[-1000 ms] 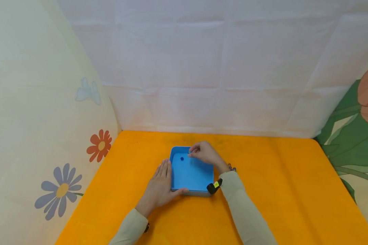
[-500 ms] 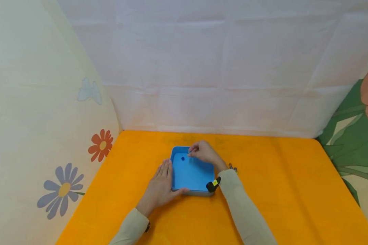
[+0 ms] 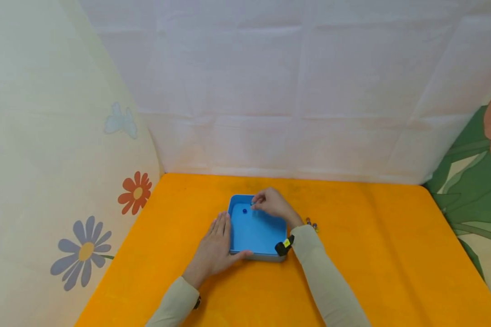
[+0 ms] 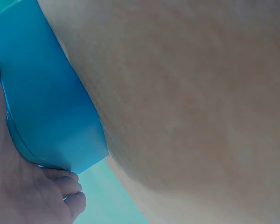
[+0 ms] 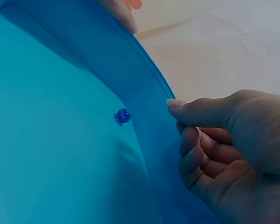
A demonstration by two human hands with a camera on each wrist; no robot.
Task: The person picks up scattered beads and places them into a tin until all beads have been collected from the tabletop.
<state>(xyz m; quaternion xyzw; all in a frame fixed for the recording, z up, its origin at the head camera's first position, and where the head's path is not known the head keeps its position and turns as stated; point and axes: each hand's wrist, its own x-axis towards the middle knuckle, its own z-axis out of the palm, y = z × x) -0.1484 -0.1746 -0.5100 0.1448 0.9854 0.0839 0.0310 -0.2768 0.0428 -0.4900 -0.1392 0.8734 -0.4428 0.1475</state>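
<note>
My left hand point(image 3: 214, 247) lies with straight fingers along the left wall of a square blue box point(image 3: 255, 234), thumb on its near rim. A dark blue glass marble point(image 5: 124, 115) rests on the box floor near a side wall; the head view shows this marble point(image 3: 244, 211) towards the back left. Over the far part of the box, my right hand point(image 3: 273, 203) pinches what looks like a small marble between thumb and forefinger. It is mostly hidden. In the right wrist view the thumb of the right hand point(image 5: 233, 144) appears beside the rim, other fingers curled.
Several small marbles point(image 3: 314, 225) lie on the orange tabletop point(image 3: 360, 254), just right of my right wrist. A white cloth point(image 3: 245, 91) hangs behind the table. Flower-printed cloth point(image 3: 57, 136) borders the left side, and another printed cloth the right.
Both hands and the blue box keep nearly the same positions. The whole head view shifts slightly, and the marbles by the right wrist show a little more.
</note>
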